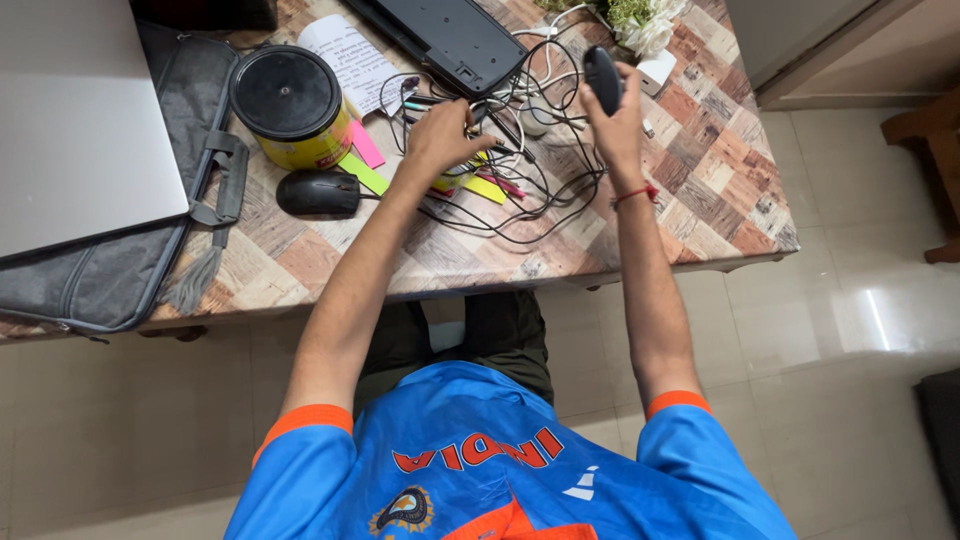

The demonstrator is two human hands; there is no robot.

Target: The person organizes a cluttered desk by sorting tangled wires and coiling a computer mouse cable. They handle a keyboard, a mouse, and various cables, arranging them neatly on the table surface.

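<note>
Black mouse [602, 78], long axis upright, is gripped in the raised right hand [615, 115] at upper centre-right of the frame, its cord trailing down-left into tangled cables [520, 170], which the left hand [440, 135] pinches, on the table [700, 170].

My right hand [615, 115] grips a black mouse [603, 78]; a second black mouse [318, 192] sits centre left. The table [700, 170] shows brown-and-cream parquet squares. Upper left: a yellow tin [295, 105] with black lid, a grey laptop bag [120, 270], and pink and yellow-green sticky notes [365, 160].
</note>
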